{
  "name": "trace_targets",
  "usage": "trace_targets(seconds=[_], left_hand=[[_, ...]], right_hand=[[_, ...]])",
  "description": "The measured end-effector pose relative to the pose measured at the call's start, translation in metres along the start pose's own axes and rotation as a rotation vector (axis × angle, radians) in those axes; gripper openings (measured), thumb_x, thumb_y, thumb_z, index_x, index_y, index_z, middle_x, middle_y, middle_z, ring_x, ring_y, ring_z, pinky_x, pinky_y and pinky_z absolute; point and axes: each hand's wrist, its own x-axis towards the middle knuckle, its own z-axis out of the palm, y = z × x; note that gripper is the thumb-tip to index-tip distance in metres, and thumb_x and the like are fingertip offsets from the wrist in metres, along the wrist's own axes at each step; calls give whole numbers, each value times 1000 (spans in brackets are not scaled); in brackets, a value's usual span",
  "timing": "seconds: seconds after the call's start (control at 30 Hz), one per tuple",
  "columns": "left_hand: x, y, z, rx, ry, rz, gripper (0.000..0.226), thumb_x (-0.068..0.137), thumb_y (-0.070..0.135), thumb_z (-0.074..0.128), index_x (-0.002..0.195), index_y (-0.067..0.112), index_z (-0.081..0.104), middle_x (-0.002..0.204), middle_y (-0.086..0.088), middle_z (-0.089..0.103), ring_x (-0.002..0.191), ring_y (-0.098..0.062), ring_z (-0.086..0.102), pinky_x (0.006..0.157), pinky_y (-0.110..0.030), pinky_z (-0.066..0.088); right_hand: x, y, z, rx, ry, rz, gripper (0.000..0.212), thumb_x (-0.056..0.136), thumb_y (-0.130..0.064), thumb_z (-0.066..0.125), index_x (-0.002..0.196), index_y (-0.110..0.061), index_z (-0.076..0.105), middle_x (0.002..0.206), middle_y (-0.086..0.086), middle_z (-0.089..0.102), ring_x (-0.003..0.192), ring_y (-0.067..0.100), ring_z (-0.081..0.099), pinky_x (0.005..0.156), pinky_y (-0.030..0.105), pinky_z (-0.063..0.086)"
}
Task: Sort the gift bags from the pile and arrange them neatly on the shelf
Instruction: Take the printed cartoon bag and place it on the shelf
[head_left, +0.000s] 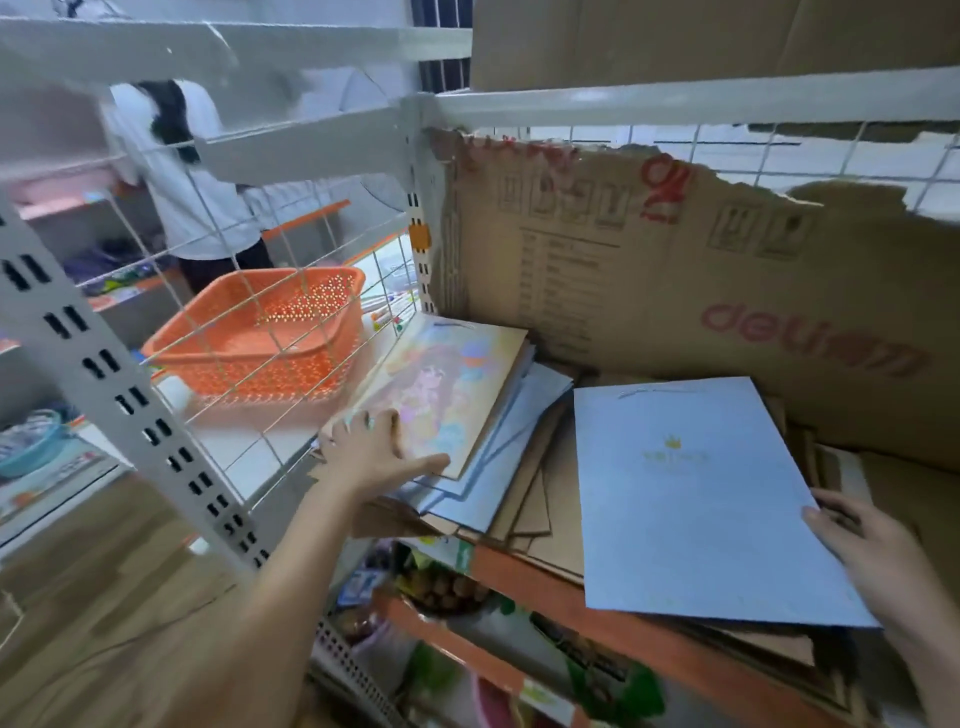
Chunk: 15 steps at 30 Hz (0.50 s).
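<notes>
Nearest, the right hand (862, 551) grips the lower right edge of a pale blue gift bag (696, 493) lying flat on the shelf (597, 582), its near end overhanging the orange front rail. Further in, the left hand (374, 452), fingers straight, presses on a colourful illustrated gift bag (447, 395) topping an uneven stack. Behind stands a torn cardboard sheet (675, 270). Risk: the overhanging bag could slide off, or the fanned stack could spill sideways under pressure.

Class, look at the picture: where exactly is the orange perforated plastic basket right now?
In the head view, the orange perforated plastic basket sits at left, behind the white wire grid panel, left of the colourful cartoon gift bag.
</notes>
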Motion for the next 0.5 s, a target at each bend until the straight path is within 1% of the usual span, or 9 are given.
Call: trace_targets(seconds=[0.07, 0.1, 0.17, 0.2, 0.27, 0.3, 0.43, 0.5], left_hand=[[-5, 1, 4, 36, 18, 43, 118, 46, 96, 22, 140, 24, 29, 143, -11, 34, 134, -33, 28, 110, -51, 20], [-5, 0, 3, 35, 44, 38, 113, 52, 94, 24, 140, 23, 30, 142, -12, 36, 133, -33, 31, 109, -49, 23], [1, -4, -4, -28, 122, -21, 99, 67, 86, 36, 138, 18, 35, 141, -17, 39, 130, -35, 35, 106, -46, 30], [6, -6, -8, -64, 136, -63, 94, 71, 81, 44, 139, 16, 35, 142, -19, 38, 130, -36, 34, 106, -47, 31], [12, -9, -12, -106, 97, -121, 98, 70, 78, 51, 143, 15, 29, 146, -19, 32, 134, -39, 28, 107, -51, 30], [13, -9, -13, -118, 70, -133, 102, 69, 78, 52, 144, 16, 26, 148, -20, 30, 135, -41, 25, 107, -53, 29], [10, -5, -16, -152, 48, -167, 114, 64, 78, 58, 149, 18, 12, 148, -23, 29, 135, -43, 22, 108, -52, 24], [9, -3, -17, -171, 49, -181, 117, 63, 77, 61, 150, 16, 9, 147, -24, 29, 135, -43, 22, 108, -52, 24]], right_hand=[[-9, -1, 4, 36, 19, -2, 31, 95, -17, 50, 125, -9, 53, 105, 13, 55, 76, 19, 56, 63, 32, 43], [-11, 0, 7, 56, 24, -6, 31, 95, -16, 50, 125, -8, 52, 106, 12, 56, 76, 18, 56, 63, 32, 43], [-16, 0, 14, 75, 36, -21, 30, 95, -16, 50, 124, -10, 53, 108, 10, 56, 79, 19, 58, 67, 33, 44], [-17, 0, 17, 79, 39, -27, 30, 94, -16, 51, 124, -11, 53, 109, 10, 56, 83, 22, 59, 71, 35, 46], [-18, 1, 22, 84, 38, -36, 31, 94, -17, 51, 125, -12, 53, 110, 9, 57, 98, 31, 59, 84, 41, 46], [-19, 1, 24, 89, 41, -40, 32, 94, -17, 51, 126, -12, 53, 111, 9, 58, 101, 33, 59, 87, 43, 46], [-19, 2, 23, 117, 50, -67, 30, 94, -16, 51, 124, -12, 54, 110, 12, 61, 95, 32, 59, 82, 39, 44], [-20, 2, 22, 118, 52, -81, 29, 94, -17, 51, 123, -12, 56, 111, 12, 61, 94, 31, 59, 80, 38, 43]])
